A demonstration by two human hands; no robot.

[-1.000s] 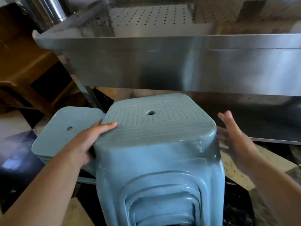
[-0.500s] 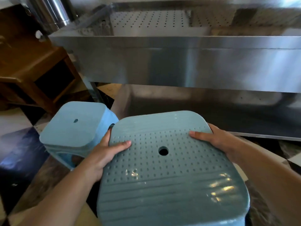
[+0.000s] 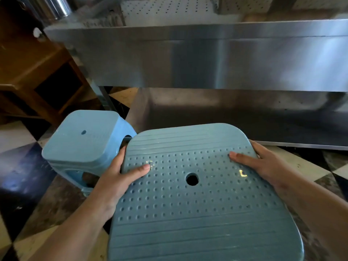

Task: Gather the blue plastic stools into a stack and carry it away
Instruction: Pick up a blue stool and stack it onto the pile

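Far left: wooden cabinet (image 3: 37, 76) on a checkered floor (image 3: 17, 166) of dark and pale tiles, glossy, maybe slippery underfoot.

Next, single blue stool (image 3: 82, 142) standing on the floor, just beside the held stool, not yet gathered.

Left hand (image 3: 116, 178) clamped on the left edge of the near stool (image 3: 197, 194): thumb on top of the dotted seat, other fingers hidden under the rim.

In the middle, this near stool close below the camera, seat facing up, round hole in its center. Legs out of view, so not possible to tell from here whether other stools are nested under it.

Right hand (image 3: 258, 166) gripping the right edge the same way, fingers wrapped over the far corner.

Probably light and stiff, as molded plastic; smooth and shiny, so a little slippery. Best hold seems at the two side rims, as now, or through the side openings.

Behind, across the whole width, steel bench (image 3: 207, 59) with perforated top and a lower shelf (image 3: 235, 117).
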